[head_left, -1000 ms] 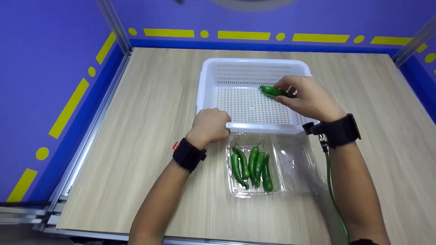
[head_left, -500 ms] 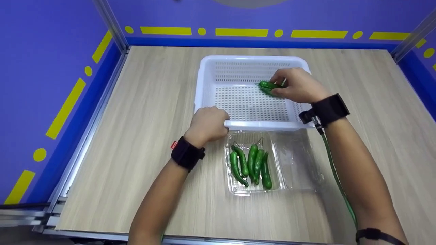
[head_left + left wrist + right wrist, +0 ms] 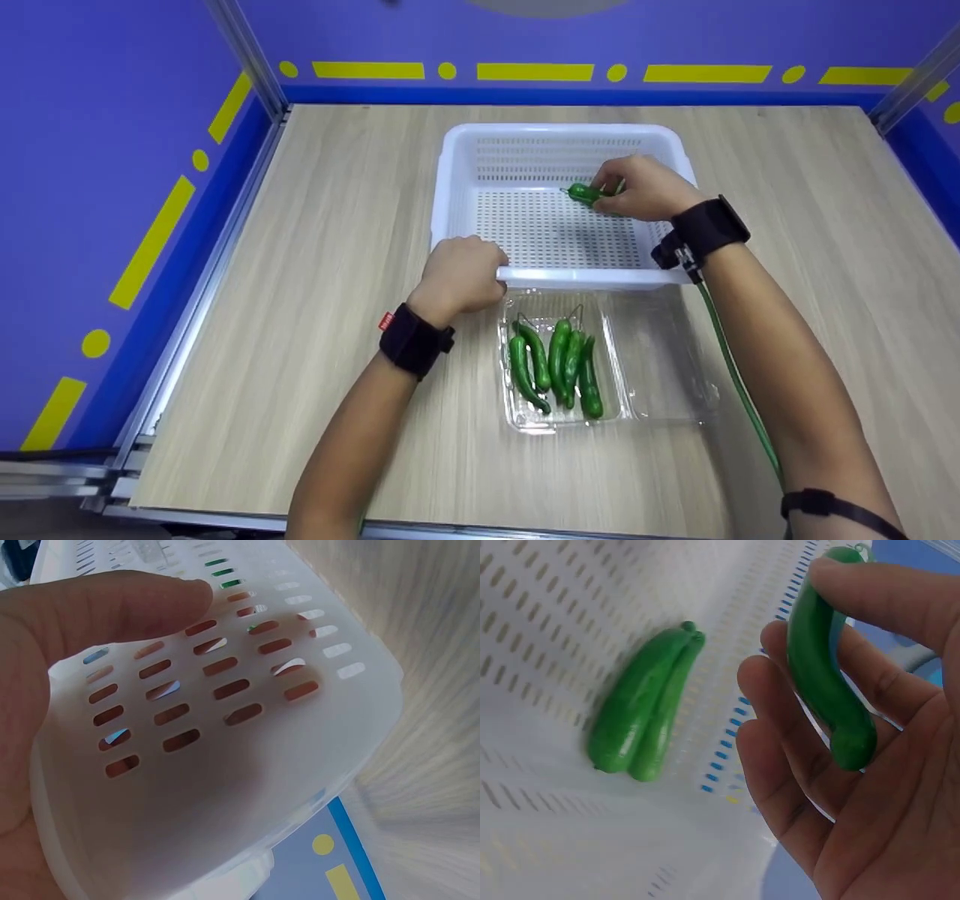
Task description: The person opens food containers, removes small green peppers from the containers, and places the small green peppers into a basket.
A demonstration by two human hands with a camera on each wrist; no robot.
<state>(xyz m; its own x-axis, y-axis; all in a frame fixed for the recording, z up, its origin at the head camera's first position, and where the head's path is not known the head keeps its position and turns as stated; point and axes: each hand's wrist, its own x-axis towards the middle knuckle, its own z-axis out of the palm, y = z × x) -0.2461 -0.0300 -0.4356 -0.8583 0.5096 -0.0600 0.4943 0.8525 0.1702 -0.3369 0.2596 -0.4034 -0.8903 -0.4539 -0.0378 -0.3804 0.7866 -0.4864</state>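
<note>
A white perforated basket [image 3: 480, 150] stands at the middle of the wooden table. My left hand [image 3: 461, 274] grips its near rim at the left corner; the thumb [image 3: 112, 607] lies over the slotted wall [image 3: 247, 765]. My right hand [image 3: 626, 187] is low inside the basket at its right side. Its thumb and fingers [image 3: 780, 727] hold a green pepper [image 3: 825, 675]. Two more green peppers [image 3: 641, 712] lie side by side on the basket floor just beside that hand; in the head view I see a green pepper [image 3: 582, 193] at its fingertips.
A clear plastic clamshell tray [image 3: 660, 360] lies open in front of the basket, with several green peppers [image 3: 559, 364] in its left half. Blue walls with yellow marks and metal posts bound the table [image 3: 337, 225] at the left, back and right.
My right hand has gone down and slightly left, from above the basket's right side to near its floor. The left hand has stayed on the rim.
</note>
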